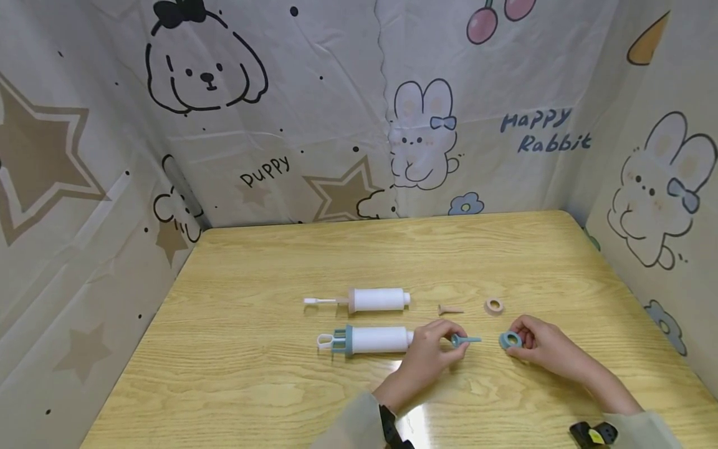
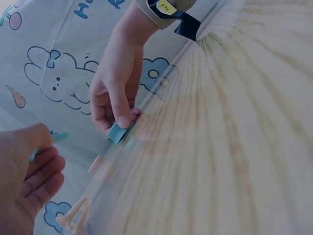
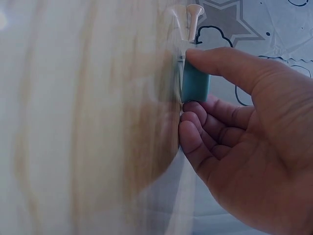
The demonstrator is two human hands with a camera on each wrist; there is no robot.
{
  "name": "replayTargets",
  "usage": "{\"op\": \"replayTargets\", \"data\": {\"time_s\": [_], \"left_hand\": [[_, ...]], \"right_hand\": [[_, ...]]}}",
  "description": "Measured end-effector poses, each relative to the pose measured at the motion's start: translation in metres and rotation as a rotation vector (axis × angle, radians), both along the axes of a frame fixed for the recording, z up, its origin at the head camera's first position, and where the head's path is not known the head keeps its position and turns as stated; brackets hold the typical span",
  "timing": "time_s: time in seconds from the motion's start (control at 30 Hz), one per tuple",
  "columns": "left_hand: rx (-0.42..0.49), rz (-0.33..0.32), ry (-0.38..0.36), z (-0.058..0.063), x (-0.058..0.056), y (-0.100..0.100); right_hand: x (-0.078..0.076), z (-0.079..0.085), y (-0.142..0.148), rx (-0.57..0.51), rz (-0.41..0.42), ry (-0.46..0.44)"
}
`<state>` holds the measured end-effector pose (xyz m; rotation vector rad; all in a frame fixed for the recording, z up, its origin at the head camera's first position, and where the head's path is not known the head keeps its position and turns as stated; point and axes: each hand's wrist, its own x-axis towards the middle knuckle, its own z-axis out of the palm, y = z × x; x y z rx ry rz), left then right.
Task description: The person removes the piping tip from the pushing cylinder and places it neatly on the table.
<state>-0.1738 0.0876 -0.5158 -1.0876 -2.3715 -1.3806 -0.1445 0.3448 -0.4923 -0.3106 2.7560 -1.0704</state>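
My left hand [image 1: 427, 350] pinches a small teal funnel-shaped piece [image 1: 470, 340] with a thin stem, which points right. In the left wrist view, part of that piece is hidden behind the fingers. To the right, my right hand [image 1: 548, 350] grips a teal ring [image 1: 503, 342] between thumb and fingers, right at the tabletop. The ring's smooth outer wall [image 3: 195, 84] faces the right wrist camera. Left of my left hand lies a white cylinder [image 1: 378, 340] with a teal collar and a white loop end; the hand overlaps its narrow tip in the head view.
A second white cylinder [image 1: 380, 300] with a pink collar and a thin white rod lies farther back. Beyond my hands are a pink funnel-shaped piece [image 1: 452, 310] and a pink ring [image 1: 488, 308]. Printed curtains [image 1: 336, 125] stand around the wooden table [image 1: 235, 386].
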Motion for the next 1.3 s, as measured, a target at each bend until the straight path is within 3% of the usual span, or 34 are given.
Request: {"op": "replayTargets", "data": {"time_s": [0.47,0.8,1.3], "left_hand": [[-0.181,0.04,-0.098,0.0001,0.0018,0.0054],[-0.35,0.121,0.038,-0.0021,0.0041,0.0074],[-0.407,0.168,0.121,-0.003,0.0024,0.0076]], "right_hand": [[0.0006,0.002,-0.0015,-0.002,-0.003,-0.004],[0.0011,0.0029,-0.0021,0.014,-0.006,-0.005],[0.0,0.0022,-0.0029,0.017,0.001,0.0]]}}
